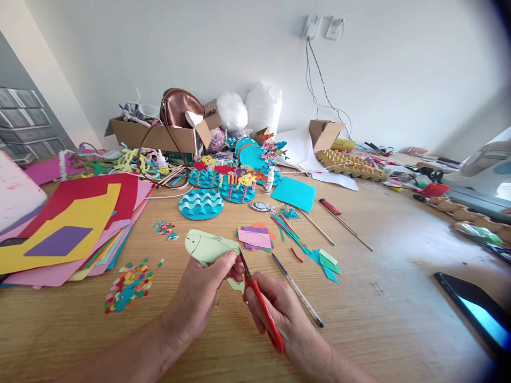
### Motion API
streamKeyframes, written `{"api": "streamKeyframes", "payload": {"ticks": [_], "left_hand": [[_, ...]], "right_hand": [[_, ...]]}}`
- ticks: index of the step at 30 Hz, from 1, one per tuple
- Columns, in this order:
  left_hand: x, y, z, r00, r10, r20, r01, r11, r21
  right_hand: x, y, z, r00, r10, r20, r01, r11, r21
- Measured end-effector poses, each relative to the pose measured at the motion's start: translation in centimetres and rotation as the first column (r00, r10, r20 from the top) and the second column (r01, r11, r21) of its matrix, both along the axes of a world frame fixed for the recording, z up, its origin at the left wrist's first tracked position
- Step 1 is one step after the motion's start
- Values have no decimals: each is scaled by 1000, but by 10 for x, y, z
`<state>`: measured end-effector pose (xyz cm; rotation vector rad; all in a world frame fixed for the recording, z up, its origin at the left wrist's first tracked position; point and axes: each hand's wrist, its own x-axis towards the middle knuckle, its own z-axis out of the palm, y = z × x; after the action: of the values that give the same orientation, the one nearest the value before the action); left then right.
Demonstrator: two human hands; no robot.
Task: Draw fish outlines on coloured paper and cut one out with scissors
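Note:
Between the thumb and fingers of my left hand (205, 282) is a pale green paper fish (207, 243), with an eye, gill line and fin drawn on it. My right hand (275, 303) is wrapped round red-handled scissors (265, 314). Their dark blades meet the fish's right end, close to my left fingertips. A light green paper scrap (236, 285) shows below, partly behind my hands. Just beyond lies a pink paper piece (255, 238) with a fish outline, on top of purple and orange paper. To the right of the scissors rests a pen (297, 290).
Coloured paper sheets (51, 271) are stacked at left, near paper dots (130, 287). Blue wavy discs (200, 204) and a glue bottle (269, 181) stand farther back. A utility knife (330, 207), sticks and paper strips lie right of centre. A phone (475, 314) sits at right.

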<state>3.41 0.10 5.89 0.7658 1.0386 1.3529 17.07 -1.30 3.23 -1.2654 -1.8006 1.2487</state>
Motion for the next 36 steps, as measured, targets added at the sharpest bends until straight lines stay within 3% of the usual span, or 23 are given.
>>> {"api": "streamKeyframes", "payload": {"ticks": [12, 19, 29, 36], "left_hand": [[-2, 1, 4, 999, -30, -30, 30, 1000, 0], [-5, 3, -2, 997, -73, -24, 74, 994, 75], [-5, 3, 0, 995, -81, -55, 84, 994, 66], [-4, 3, -2, 995, -81, -60, 84, 995, 60]], "right_hand": [[0, 0, 1, 1000, -12, 18, 12, 1000, 1], [1, 0, -3, 1000, -11, 26, 10, 1000, 18], [2, -3, 6, 999, 33, -21, -33, 999, -31], [3, -2, 2, 999, 41, -14, -41, 999, -33]]}}
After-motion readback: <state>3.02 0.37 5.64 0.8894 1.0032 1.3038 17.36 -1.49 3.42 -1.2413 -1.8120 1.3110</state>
